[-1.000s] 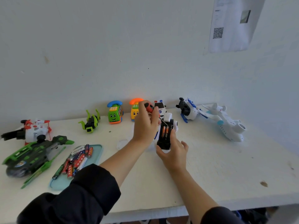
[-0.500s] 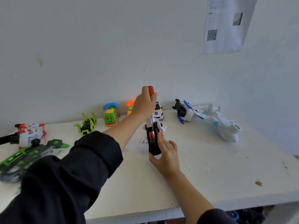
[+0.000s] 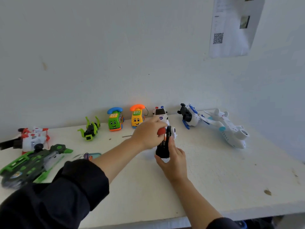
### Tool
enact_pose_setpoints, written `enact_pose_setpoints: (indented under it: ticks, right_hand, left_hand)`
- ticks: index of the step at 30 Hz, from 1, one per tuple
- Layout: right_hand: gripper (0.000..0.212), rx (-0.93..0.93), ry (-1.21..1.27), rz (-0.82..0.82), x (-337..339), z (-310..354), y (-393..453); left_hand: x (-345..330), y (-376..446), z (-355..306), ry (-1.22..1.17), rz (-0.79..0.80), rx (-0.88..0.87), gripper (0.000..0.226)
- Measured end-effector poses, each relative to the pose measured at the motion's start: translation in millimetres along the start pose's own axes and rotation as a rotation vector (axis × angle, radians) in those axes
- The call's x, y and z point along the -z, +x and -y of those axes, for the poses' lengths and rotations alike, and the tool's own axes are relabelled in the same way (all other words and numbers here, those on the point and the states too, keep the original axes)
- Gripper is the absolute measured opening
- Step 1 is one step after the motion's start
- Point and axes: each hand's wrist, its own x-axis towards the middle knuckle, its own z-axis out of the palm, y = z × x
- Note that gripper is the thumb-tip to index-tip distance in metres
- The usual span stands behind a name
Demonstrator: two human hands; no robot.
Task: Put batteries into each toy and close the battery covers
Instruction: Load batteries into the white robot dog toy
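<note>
The left hand [image 3: 148,132] has dropped from its raised spot down to the black-and-white toy [image 3: 165,144], fingers curled round a red-handled screwdriver [image 3: 160,131]. The right hand [image 3: 173,160] grips the toy on its side on the tabletop [image 3: 222,176], batteries [image 3: 163,140] showing in its open compartment.

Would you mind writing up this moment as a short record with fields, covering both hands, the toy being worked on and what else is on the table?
left hand: grips a red-handled screwdriver at the toy
right hand: holds the black and white toy from the side
battery bay: open, batteries visible inside, no cover on it
battery tray: mostly hidden behind the left sleeve
back row: green phone toy, yellow phone toy, police car
right side: white plane
surface: white table
</note>
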Motion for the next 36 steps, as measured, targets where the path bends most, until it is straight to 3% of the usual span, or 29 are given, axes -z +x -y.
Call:
enact_pose_setpoints:
  ticks: [3, 7, 11, 13, 15, 18, 21, 24, 26, 30, 36]
  right_hand:
    - [0.075, -0.007, 0.004, 0.002, -0.6, -0.6, 1.3]
    - [0.079, -0.001, -0.004, 0.012, -0.8, -0.5, 0.5]
    - [0.085, -0.078, 0.027, 0.023, 1.1, -2.8, -1.3]
    - [0.089, -0.108, 0.057, 0.035, 2.4, -2.1, -0.7]
    - [0.091, -0.105, 0.06, 0.042, 3.3, -1.4, -0.4]
    - [0.091, -0.092, 0.096, 0.049, 4.8, 0.7, -0.3]
    - [0.08, -0.091, 0.114, 0.039, 4.1, -0.8, -0.6]
    - [0.079, -0.099, 0.101, 0.045, 3.6, -1.8, -0.4]
    - [0.081, -0.124, 0.093, 0.042, 4.6, -1.4, -0.5]
    - [0.081, -0.17, 0.064, 0.04, 4.8, -2.2, 0.2]
    - [0.083, -0.195, 0.053, 0.047, 3.6, 0.0, 0.0]
  left_hand:
    - [-17.9, -17.3, 2.7, -0.006, -0.021, 0.006, 0.041]
    - [-20.1, -22.3, -1.3, -0.079, -0.113, 0.029, 0.022]
    - [-13.4, -19.1, 2.6, -0.34, -0.208, 0.196, 0.015]
    - [-9.9, -16.4, 14.3, -0.329, -0.306, 0.343, 0.014]
    - [-9.2, -13.9, 30.7, -0.215, -0.22, 0.463, 0.016]
    - [-8.4, -16.8, 46.7, -0.116, -0.047, 0.502, 0.02]
    - [5.2, -14.2, 46.1, -0.239, -0.189, 0.484, 0.011]
    - [33.3, -8.8, 34.6, -0.303, -0.333, 0.402, 0.032]
    - [49.8, -8.4, 23.8, -0.374, -0.37, 0.367, 0.029]
    - [51.4, -18.4, 5.6, -0.758, -0.402, 0.462, 0.015]
    - [23.4, -38.0, 5.4, -0.907, -0.516, 0.596, 0.015]
